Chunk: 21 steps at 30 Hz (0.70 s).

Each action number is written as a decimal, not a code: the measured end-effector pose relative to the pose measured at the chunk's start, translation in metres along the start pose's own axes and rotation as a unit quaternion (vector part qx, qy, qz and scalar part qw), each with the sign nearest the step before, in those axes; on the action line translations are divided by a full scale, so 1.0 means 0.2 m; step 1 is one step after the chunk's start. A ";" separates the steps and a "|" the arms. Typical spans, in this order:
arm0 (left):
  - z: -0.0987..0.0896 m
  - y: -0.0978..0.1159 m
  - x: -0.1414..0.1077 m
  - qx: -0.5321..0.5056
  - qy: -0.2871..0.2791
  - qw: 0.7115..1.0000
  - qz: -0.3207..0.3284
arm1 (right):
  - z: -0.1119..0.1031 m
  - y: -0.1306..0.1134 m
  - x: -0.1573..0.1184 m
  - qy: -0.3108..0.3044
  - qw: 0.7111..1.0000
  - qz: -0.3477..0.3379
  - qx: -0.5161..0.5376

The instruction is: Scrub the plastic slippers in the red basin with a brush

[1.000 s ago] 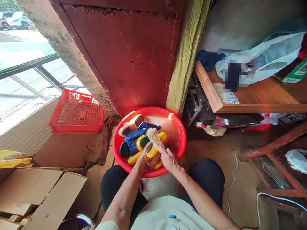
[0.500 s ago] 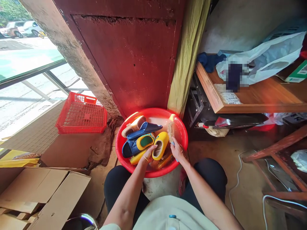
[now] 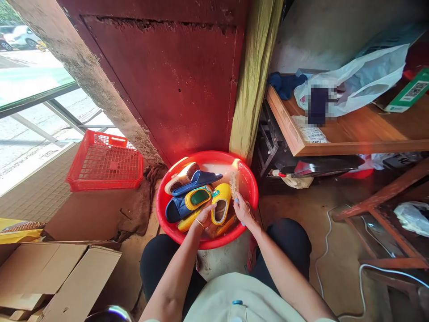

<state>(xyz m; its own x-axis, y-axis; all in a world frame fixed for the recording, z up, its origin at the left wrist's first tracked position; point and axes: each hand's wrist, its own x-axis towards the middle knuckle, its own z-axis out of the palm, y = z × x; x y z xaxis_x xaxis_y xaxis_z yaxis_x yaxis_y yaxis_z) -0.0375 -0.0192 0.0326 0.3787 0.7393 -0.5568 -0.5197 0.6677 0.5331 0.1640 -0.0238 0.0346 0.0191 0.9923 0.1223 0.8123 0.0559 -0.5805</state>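
Your right hand (image 3: 244, 212) is closed round the pale-bristled, blue-handled brush (image 3: 233, 184), and your left hand (image 3: 203, 216) grips the rounded yellow closed-toe shoe (image 3: 224, 192) by its left edge, fingertips partly hidden. The shoe is in the near middle of the round red plastic basin (image 3: 214, 244), right of the navy open-toe slipper (image 3: 176, 209); this looks like a brushing step with bristles just beside the shoe, so another stroke would call for a steady left hold.

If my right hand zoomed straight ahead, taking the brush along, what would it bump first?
Probably the yellow slipper, just beside the scrubbing brush in your right hand. It's hard to tell how high each one is, so the hand might pass over it.
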 end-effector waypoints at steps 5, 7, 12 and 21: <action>0.00 0.00 0.00 0.001 -0.020 1.000 0.002 | -0.01 -0.01 0.00 0.000 1.000 0.001 -0.007; 0.01 0.00 0.00 0.005 -0.020 1.000 0.000 | -0.01 -0.01 0.00 0.000 1.000 0.001 -0.006; 0.01 0.00 0.00 0.003 -0.016 0.999 0.033 | -0.01 0.00 0.00 0.001 1.000 -0.007 -0.004; -0.01 -0.01 0.02 0.004 -0.042 0.999 -0.018 | -0.01 0.00 0.00 0.006 1.000 -0.014 -0.004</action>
<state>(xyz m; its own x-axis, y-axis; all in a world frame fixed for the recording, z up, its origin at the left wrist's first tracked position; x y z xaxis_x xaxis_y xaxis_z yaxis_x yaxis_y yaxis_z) -0.0361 -0.0177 0.0277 0.4601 0.7192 -0.5206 -0.4990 0.6945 0.5183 0.1644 -0.0248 0.0365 0.0042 0.9890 0.1479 0.8168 0.0819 -0.5711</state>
